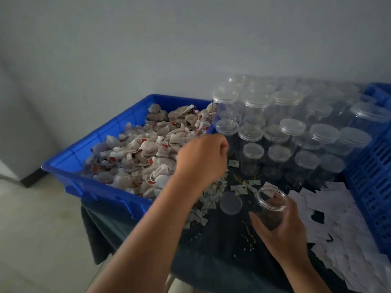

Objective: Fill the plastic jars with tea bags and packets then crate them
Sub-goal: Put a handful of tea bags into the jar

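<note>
left hand [203, 153]: reaches out over the near right corner of the blue bin [93, 153], back of the hand up, fingers curled under and hidden from view; cannot tell whether they hold anything.
right hand [281, 225]: wraps round the lower part of the open jar [271, 199], thumb on the near side and fingers showing through the clear wall on the far side.
open jar: clear plastic with no lid on, tilted with its mouth up and towards the left, held just above the dark cloth [211, 250] at the near right of the table; its lower part looks dark, too dim to tell what is inside.
lid [230, 203]: clear and round, lying flat on the cloth just left of the open jar.
tea bags [148, 153]: a heap of pale bags with red tags filling the blue bin on the left side of the table.
lidded jars [275, 132]: many clear jars with lids on, stacked in tiers behind the open jar, against the wall [190, 39].
small packets [208, 201]: greyish squares scattered on the cloth between the bin and the lid, partly under the left forearm.
white packets [338, 229]: a loose pile on the cloth to the right of the right hand.
blue crate [372, 176]: slatted, at the right edge, beside the white packets.
</note>
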`<state>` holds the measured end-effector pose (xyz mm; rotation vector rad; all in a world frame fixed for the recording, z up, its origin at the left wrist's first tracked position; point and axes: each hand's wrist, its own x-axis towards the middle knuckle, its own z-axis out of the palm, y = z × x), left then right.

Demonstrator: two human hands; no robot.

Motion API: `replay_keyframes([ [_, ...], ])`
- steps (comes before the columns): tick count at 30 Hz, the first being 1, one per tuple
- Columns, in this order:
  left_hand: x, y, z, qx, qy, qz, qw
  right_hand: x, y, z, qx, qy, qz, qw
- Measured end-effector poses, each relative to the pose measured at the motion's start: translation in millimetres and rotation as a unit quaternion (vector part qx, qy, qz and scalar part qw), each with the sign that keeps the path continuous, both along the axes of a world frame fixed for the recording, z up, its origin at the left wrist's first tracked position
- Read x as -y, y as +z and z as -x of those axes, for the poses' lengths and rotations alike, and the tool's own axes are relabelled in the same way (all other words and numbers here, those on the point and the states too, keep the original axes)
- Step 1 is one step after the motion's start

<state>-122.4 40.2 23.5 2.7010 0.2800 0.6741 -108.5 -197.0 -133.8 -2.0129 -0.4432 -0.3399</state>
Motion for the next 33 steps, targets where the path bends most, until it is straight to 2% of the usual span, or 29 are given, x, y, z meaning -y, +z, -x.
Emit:
replay_keyframes([
  [2, -44.3, 34.5, 11.7, -0.16, 0.04, -0.034, 0.986, 1.1, -2.5, -1.9, 0.001, 0.009, 0.001, 1.0],
  [3, -65.0, 45.2, 17.5, -0.26, 0.05, -0.061, 0.962, 1.5, -3.9, -2.6, 0.004, 0.012, 0.004, 1.0],
  [5, -92.0, 49.1, 28.8, -0.441, 0.047, -0.082, 0.893, 2.1, -6.4, -3.8, 0.008, 0.012, 0.012, 1.0],
  [7, -103.2, 29.7, 37.6, -0.55, 0.027, -0.031, 0.834, 3.0, -8.0, -4.7, 0.008, 0.012, 0.014, 1.0],
  [8, -105.1, 16.2, 41.3, -0.563, 0.021, -0.004, 0.826, 3.2, -8.1, -5.0, 0.007, 0.01, 0.014, 1.0],
  [9, -107.4, 2.2, 43.3, -0.548, 0.019, -0.001, 0.836, 3.0, -8.0, -5.2, 0.005, 0.007, 0.015, 1.0],
  [12, -116.9, -25.4, 40.6, -0.412, 0.005, -0.085, 0.907, 2.6, -9.3, -6.0, 0.008, -0.001, 0.021, 1.0],
  [14, -124.3, -29.3, 39.9, -0.34, 0.007, -0.124, 0.932, 3.2, -9.7, -6.8, 0.003, -0.002, 0.02, 1.0],
  [16, -131.1, -27.7, 38.9, -0.251, 0.042, -0.112, 0.961, 3.4, -9.5, -7.6, 0.0, -0.002, 0.017, 1.0],
  [18, -129.5, -20.9, 37.5, -0.141, 0.06, -0.053, 0.987, 3.4, -9.3, -8.0, 0.003, -0.003, 0.014, 1.0],
  [20, -121.1, -9.8, 34.5, -0.045, 0.067, 0.077, 0.994, 3.4, -8.9, -7.7, 0.004, 0.001, 0.009, 1.0],
  [22, -108.6, 7.1, 30.4, 0.031, 0.063, 0.213, 0.975, 4.0, -9.3, -7.4, 0.006, 0.007, 0.006, 1.0],
  [24, -92.1, 23.8, 26.1, 0.074, 0.028, 0.294, 0.953, 4.4, -9.5, -7.2, 0.009, 0.014, 0.007, 1.0],
  [26, -70.2, 35.3, 21.5, 0.077, -0.041, 0.323, 0.943, 3.6, -8.7, -6.7, 0.013, 0.021, 0.01, 1.0],
  [28, -46.2, 39.1, 15.0, 0.038, -0.116, 0.303, 0.945, 2.9, -6.8, -5.9, 0.023, 0.023, 0.013, 0.999],
  [31, -9.3, 32.7, 1.4, -0.081, -0.205, 0.232, 0.947, 3.4, -4.0, -5.4, 0.033, 0.029, 0.026, 0.999],
  [33, 13.4, 23.5, -9.9, -0.148, -0.229, 0.165, 0.948, 4.3, -4.9, -5.5, 0.033, 0.03, 0.033, 0.998],
])
